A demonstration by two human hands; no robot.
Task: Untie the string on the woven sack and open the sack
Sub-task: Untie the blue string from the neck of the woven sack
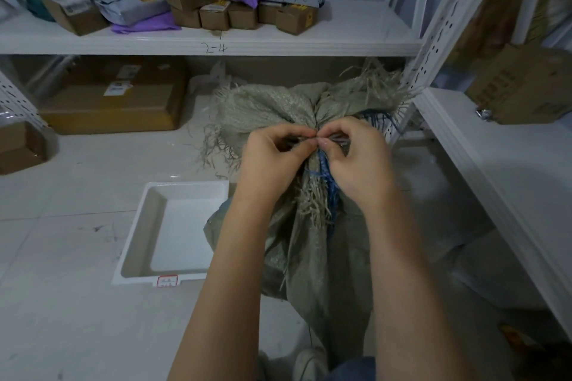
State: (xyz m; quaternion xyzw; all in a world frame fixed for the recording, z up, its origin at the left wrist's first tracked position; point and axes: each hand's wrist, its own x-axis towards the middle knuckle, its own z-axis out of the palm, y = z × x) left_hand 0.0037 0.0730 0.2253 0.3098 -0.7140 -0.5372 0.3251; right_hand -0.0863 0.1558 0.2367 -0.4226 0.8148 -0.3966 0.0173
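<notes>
A grey-green woven sack stands upright on the floor in front of me, its neck gathered tight and its frayed top fanning out beyond. A blue string wraps the neck, and loose strands hang down between my wrists. My left hand and my right hand meet at the knot, thumbs and forefingers of both pinched on the string there. The knot itself is mostly hidden by my fingertips.
A white plastic tray lies on the tiled floor to the left of the sack. White metal shelving with cardboard boxes and parcels runs behind, and another rack stands close on the right. Large boxes sit under the shelf.
</notes>
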